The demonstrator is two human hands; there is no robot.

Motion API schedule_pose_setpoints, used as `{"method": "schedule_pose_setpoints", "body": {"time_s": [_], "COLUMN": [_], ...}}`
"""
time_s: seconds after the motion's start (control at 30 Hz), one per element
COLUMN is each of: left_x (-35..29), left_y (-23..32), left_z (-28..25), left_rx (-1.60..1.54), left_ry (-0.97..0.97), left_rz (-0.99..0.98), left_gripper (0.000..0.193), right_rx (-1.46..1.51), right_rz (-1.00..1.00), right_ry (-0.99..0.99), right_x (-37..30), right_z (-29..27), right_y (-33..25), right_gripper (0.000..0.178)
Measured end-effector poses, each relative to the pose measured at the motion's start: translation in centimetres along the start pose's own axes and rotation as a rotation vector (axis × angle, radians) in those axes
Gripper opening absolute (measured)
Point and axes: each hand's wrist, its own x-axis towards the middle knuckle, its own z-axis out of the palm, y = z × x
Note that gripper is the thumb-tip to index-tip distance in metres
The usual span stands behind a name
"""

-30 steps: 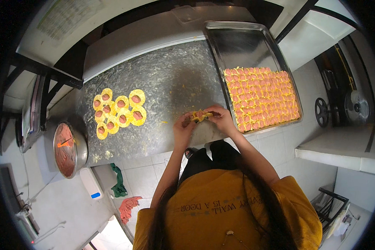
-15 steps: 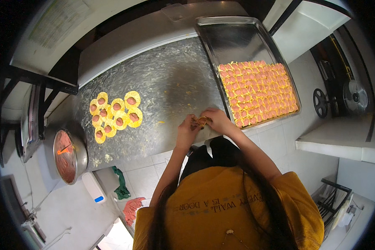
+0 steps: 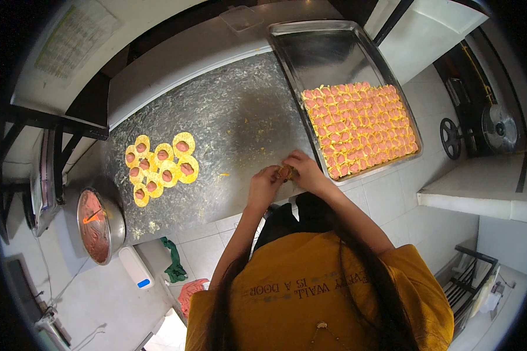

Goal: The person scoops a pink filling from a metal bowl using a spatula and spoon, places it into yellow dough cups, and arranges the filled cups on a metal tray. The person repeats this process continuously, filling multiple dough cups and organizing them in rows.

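Observation:
Between my two hands, over the near edge of the dark worktop, is a small yellow dumpling with pink filling. My left hand pinches its left side. Around its right side curl the fingers of my right hand, which partly hide it. To the left on the worktop lie several round yellow wrappers, each with a lump of pink filling. Close by on the right, a metal tray holds tight rows of open-topped dumplings.
At the worktop's left end stands a metal bowl of pink filling, with an orange-handled utensil in it. Beside the bowl is a white device. A green cloth hangs near the front edge. A clear plastic container sits at the back.
My fingers have shifted around the dumpling, which now looks more gathered and tilted. The whole view has moved slightly. The wrappers and the filled tray stay as they were.

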Motion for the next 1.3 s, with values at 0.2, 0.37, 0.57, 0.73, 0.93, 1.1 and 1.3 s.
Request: {"method": "schedule_pose_setpoints", "body": {"time_s": [0.2,0.37,0.57,0.73,0.93,1.1,1.3], "left_x": [0.4,0.7,0.5,0.7,0.6,0.8,0.6], "left_y": [0.2,0.7,0.0,0.2,-0.4,-0.2,-0.3], "left_z": [-0.4,-0.8,-0.7,-0.7,-0.7,-1.0,-0.8], "left_rx": [0.195,0.053,0.013,0.013,0.025,0.069,0.073], "left_ry": [0.005,-0.057,-0.014,-0.100,0.074,-0.070,0.029], "left_rz": [0.035,0.032,0.047,-0.059,0.053,-0.003,0.060], "left_gripper": [0.028,0.031,0.028,0.028,0.021,0.024,0.025], "right_rx": [-0.078,-0.072,-0.067,-0.164,-0.188,-0.155,-0.261], "right_rz": [-0.015,0.060,0.010,-0.056,0.144,0.019,0.057], "right_ry": [0.068,-0.052,0.034,-0.104,-0.017,-0.101,-0.072], "right_x": [0.1,0.0,0.4,0.4,0.7,1.1,1.1], "right_z": [0.0,0.3,0.3,1.4,0.0,0.5,1.3], "right_y": [0.0,0.0,-0.7,1.3,-1.6,-0.3,-0.1], "right_gripper": [0.021,0.022,0.016,0.022,0.015,0.016,0.012]}}
